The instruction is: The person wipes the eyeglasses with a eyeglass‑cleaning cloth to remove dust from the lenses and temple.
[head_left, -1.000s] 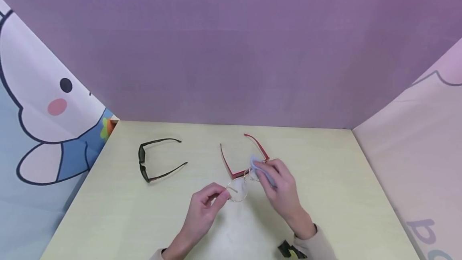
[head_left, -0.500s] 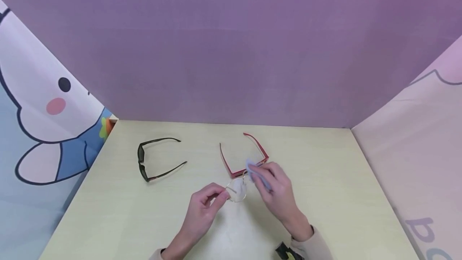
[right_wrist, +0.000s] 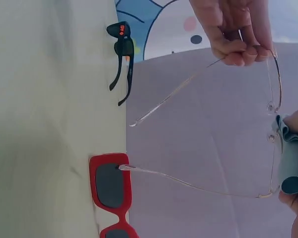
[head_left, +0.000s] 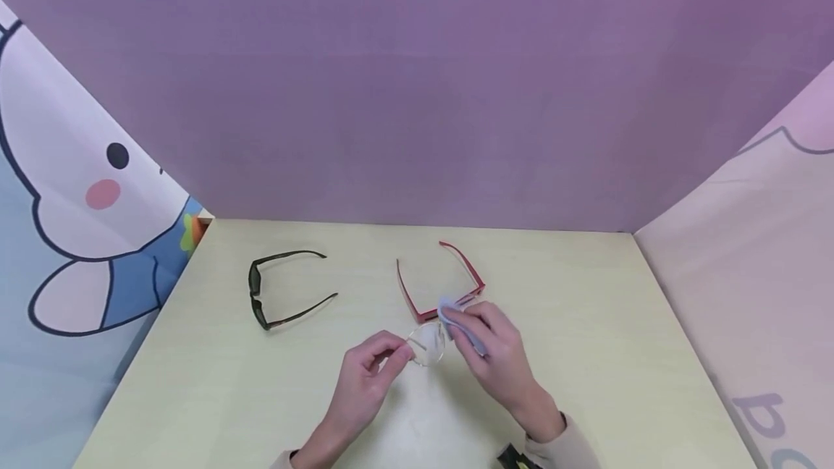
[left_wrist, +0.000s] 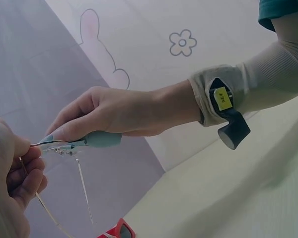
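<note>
Thin gold-rimmed eyeglasses (head_left: 428,345) with clear round lenses are held above the table. My left hand (head_left: 368,375) pinches them at one end of the frame, between thumb and fingers. In my right hand (head_left: 498,357) is a folded light-blue cloth (head_left: 464,326), gripped round the other lens. That lens is mostly hidden by cloth and fingers in the head view. Both thin temples (right_wrist: 188,184) stand unfolded in the right wrist view. The cloth (left_wrist: 102,139) also shows under the right hand in the left wrist view.
Red-framed sunglasses (head_left: 470,261) lie unfolded just beyond the hands. Black sunglasses (head_left: 256,279) lie farther left on the pale table (head_left: 195,382). A purple panel (head_left: 417,93) closes off the back, with printed cloth walls at both sides.
My right hand, with the cloth, has shifted slightly left and down along the eyeglasses toward the bridge. The left hand keeps its hold nearly still.
</note>
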Tool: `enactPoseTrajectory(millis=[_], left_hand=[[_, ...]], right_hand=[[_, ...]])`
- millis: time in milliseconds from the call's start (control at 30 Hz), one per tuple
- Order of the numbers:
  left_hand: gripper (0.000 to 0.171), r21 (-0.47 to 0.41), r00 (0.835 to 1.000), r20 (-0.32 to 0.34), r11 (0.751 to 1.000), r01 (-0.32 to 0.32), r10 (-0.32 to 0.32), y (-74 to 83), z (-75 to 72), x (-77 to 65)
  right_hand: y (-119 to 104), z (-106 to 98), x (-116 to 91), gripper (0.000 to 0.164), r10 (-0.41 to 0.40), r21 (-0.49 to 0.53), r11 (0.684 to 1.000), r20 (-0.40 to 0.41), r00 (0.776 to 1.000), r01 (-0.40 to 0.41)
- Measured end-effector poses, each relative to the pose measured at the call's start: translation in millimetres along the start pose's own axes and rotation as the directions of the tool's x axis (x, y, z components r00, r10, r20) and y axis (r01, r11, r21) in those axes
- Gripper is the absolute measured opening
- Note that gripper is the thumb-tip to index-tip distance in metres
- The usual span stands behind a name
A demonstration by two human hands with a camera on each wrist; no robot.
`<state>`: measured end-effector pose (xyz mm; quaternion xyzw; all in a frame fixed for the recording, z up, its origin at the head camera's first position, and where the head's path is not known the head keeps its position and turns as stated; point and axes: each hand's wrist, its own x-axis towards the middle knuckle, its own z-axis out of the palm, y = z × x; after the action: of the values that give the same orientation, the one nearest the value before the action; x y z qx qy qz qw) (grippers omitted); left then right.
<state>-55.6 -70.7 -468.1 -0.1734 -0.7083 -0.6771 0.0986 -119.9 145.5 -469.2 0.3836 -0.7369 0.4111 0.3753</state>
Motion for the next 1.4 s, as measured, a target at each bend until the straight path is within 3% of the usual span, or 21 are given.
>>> enactPoseTrajectory(millis=[300,400,633,933,1133,1233,1300,1333,1400], left_hand=[[0.010,0.012,0.999,0.002,0.999,0.042,-0.042,0.9,0.1,-1.3],[0.010,0.011,0.999,0.002,0.999,0.043,-0.043,0.9,-0.3,-1.9],[0.010,0.001,0.999,-0.001,0.999,0.032,-0.032,0.0,0.0,-2.5],[0.009,0.013,0.999,-0.002,0.999,0.052,-0.052,0.3,-0.1,-3.9],[0.010,0.020,0.999,-0.004,0.999,0.041,-0.041,-0.6,-0.4,-3.7],[0.011,0.072,1.000,-0.011,0.997,-0.015,0.015,-1.7,-0.2,-2.4],[0.011,0.164,0.994,-0.008,0.981,-0.103,0.106,-3.3,-0.6,-0.9],[0.011,0.226,0.986,0.001,0.960,-0.163,0.167,-4.3,-1.1,0.1],[0.008,0.359,0.952,0.039,0.885,-0.298,0.304,-6.3,-2.5,2.5]], right_hand=[[12.2,-7.6,-3.5,0.034,0.180,-0.051,0.982,-0.069,0.981,-0.184],[7.0,-6.3,-5.8,0.032,0.171,-0.034,0.984,-0.038,0.984,-0.173],[0.4,-2.3,-4.9,0.027,0.056,0.002,0.998,0.000,0.998,-0.056],[12.9,-9.9,-6.3,0.032,0.184,-0.018,0.982,-0.050,0.982,-0.185],[1.9,-4.8,-10.6,0.029,0.145,0.016,0.989,0.000,0.989,-0.145],[-4.0,-2.8,-10.7,0.027,0.106,0.047,0.993,0.031,0.994,-0.107],[-6.0,-2.4,-10.3,0.027,0.103,0.066,0.992,0.034,0.994,-0.105],[-6.6,-2.6,-10.1,0.027,0.114,0.072,0.991,0.034,0.993,-0.116],[-7.1,-3.2,-9.9,0.028,0.136,0.077,0.988,0.026,0.990,-0.138]])
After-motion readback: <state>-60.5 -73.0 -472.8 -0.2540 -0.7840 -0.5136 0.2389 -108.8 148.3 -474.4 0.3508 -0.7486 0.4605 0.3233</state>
